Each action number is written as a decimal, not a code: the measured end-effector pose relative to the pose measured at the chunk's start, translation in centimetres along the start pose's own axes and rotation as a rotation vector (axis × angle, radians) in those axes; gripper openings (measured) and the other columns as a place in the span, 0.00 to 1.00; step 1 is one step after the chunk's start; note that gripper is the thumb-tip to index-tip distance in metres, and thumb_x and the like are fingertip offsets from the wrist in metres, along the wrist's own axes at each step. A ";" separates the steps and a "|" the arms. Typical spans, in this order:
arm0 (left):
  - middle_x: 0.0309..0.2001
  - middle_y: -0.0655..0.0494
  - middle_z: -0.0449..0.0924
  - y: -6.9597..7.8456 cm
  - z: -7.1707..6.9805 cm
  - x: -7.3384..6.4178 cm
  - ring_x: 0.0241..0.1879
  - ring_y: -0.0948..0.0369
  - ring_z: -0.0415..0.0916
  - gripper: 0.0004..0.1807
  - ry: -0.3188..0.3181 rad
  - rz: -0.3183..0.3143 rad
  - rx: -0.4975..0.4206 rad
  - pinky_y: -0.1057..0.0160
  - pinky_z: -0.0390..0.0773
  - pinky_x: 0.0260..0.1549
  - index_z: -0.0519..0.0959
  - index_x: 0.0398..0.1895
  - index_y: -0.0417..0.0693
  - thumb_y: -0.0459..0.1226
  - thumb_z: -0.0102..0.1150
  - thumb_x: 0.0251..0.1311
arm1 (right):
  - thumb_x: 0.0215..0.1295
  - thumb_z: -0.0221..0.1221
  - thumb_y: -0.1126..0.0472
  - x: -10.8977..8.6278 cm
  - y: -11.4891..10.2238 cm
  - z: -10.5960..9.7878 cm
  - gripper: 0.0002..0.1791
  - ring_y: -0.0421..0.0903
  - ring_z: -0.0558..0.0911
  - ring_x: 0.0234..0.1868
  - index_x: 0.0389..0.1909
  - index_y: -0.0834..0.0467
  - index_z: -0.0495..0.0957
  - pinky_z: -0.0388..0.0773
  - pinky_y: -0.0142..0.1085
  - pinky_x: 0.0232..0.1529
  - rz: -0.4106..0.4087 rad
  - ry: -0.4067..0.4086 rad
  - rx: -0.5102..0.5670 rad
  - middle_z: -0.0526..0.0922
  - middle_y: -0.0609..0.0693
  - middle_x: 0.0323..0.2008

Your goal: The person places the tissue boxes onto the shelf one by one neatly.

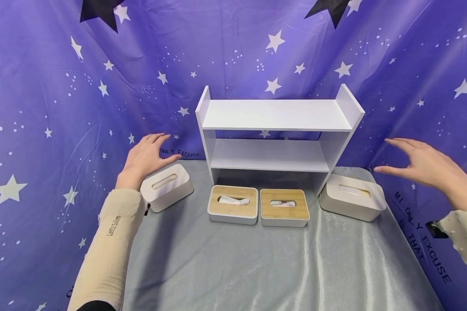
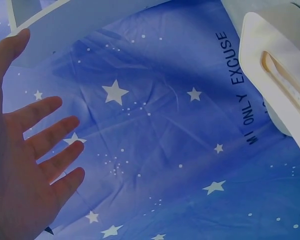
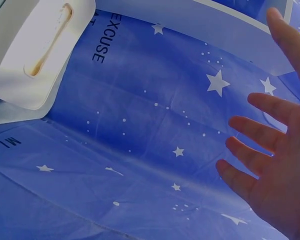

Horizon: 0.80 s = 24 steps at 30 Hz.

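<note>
My left hand (image 1: pixel 145 157) hovers with spread fingers beside a white tissue box (image 1: pixel 167 188) at the table's left; it holds nothing. On the other side my right hand (image 1: pixel 424 164) is raised, thumb and fingers apart, to the right of another white tissue box (image 1: pixel 352 204). Both palms show bare in the wrist views, the left hand (image 2: pixel 30 160) and the right hand (image 3: pixel 275 155). Between the white boxes sit two tissue boxes with wooden lids, a lighter one (image 1: pixel 233 211) and a darker one (image 1: pixel 284 214), tissue showing in their slots.
A white two-tier shelf (image 1: pixel 272 114) stands at the back of the table, behind the wooden-lidded boxes. Grey cloth (image 1: pixel 272 268) covers the table. Purple star-patterned curtains (image 1: pixel 233 52) hang behind and along both sides.
</note>
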<state>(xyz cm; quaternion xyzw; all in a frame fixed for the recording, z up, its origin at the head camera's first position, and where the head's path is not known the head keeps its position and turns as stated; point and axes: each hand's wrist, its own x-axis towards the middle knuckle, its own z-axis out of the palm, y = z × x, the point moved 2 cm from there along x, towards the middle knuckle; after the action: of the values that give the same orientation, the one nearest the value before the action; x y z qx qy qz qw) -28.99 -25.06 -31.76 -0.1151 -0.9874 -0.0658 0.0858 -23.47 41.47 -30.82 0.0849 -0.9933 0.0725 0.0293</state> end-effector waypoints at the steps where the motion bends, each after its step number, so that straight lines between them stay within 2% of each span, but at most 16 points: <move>1: 0.73 0.43 0.63 0.0 0.0 0.0 0.74 0.40 0.57 0.47 -0.001 -0.001 -0.002 0.34 0.65 0.68 0.64 0.74 0.48 0.67 0.54 0.59 | 0.60 0.63 0.35 0.0 0.0 0.0 0.52 0.76 0.59 0.68 0.76 0.60 0.56 0.59 0.79 0.55 0.002 -0.003 -0.002 0.60 0.74 0.71; 9: 0.71 0.42 0.66 0.0 0.2 -0.1 0.72 0.38 0.59 0.42 -0.015 -0.009 -0.021 0.32 0.70 0.62 0.67 0.72 0.48 0.62 0.58 0.61 | 0.62 0.60 0.33 -0.2 0.1 0.2 0.50 0.79 0.63 0.63 0.75 0.60 0.57 0.63 0.81 0.49 0.029 -0.063 -0.026 0.60 0.75 0.69; 16: 0.70 0.42 0.67 -0.2 0.2 -0.2 0.68 0.39 0.65 0.37 -0.042 -0.017 -0.016 0.33 0.73 0.59 0.70 0.69 0.49 0.60 0.56 0.63 | 0.63 0.61 0.35 -0.3 -0.2 0.3 0.47 0.79 0.65 0.62 0.71 0.63 0.62 0.65 0.79 0.50 0.018 -0.049 -0.030 0.63 0.76 0.67; 24: 0.69 0.43 0.69 -0.4 0.4 -0.3 0.67 0.42 0.68 0.33 -0.065 -0.031 -0.026 0.36 0.74 0.60 0.71 0.68 0.50 0.55 0.57 0.65 | 0.63 0.62 0.37 -0.3 -0.3 0.6 0.44 0.80 0.66 0.61 0.67 0.66 0.68 0.67 0.77 0.51 -0.010 -0.048 -0.037 0.67 0.77 0.64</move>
<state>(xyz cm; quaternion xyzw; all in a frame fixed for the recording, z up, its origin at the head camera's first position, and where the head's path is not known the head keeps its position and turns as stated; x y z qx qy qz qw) -28.85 -25.42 -32.24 -0.1031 -0.9904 -0.0761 0.0511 -23.14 41.14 -31.40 0.0910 -0.9945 0.0521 0.0073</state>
